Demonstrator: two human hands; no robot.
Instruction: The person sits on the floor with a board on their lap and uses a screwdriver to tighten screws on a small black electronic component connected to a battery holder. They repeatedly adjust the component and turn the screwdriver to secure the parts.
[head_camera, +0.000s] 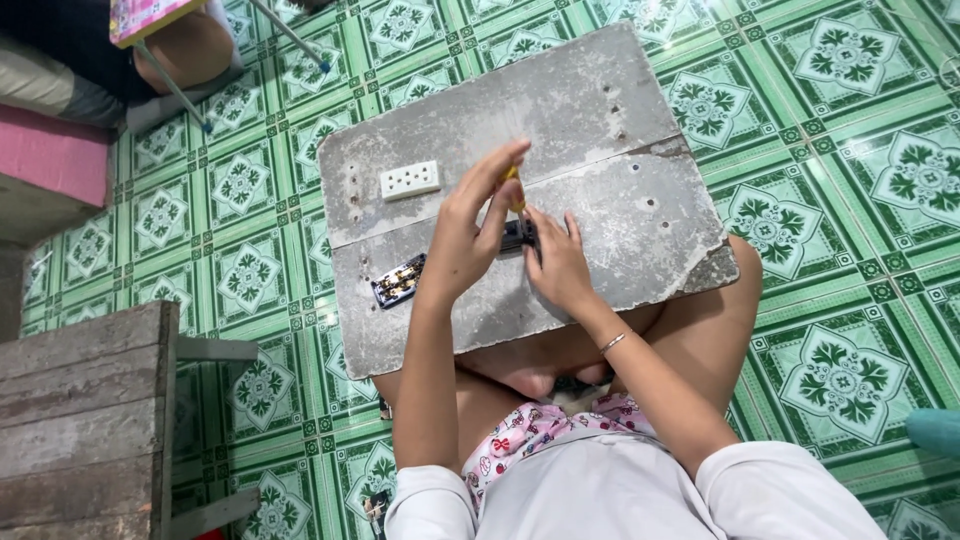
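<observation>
I sit cross-legged with a grey board (600, 120) across my knees. My left hand (470, 235) grips a yellow-handled screwdriver (513, 185), held upright over a black electrical part (517, 236). My right hand (556, 262) steadies that black part on the board from its right side. A second black part with brass contacts (398, 281) lies on the board just left of my left wrist. A white socket cover (410, 180) with several holes rests farther back on the left of the board.
Green patterned floor tiles (840, 250) surround the board. A wooden crate (85, 420) stands at the lower left. A pink cushion (50, 155) and another person's knee under a small folding table (150, 20) are at the upper left.
</observation>
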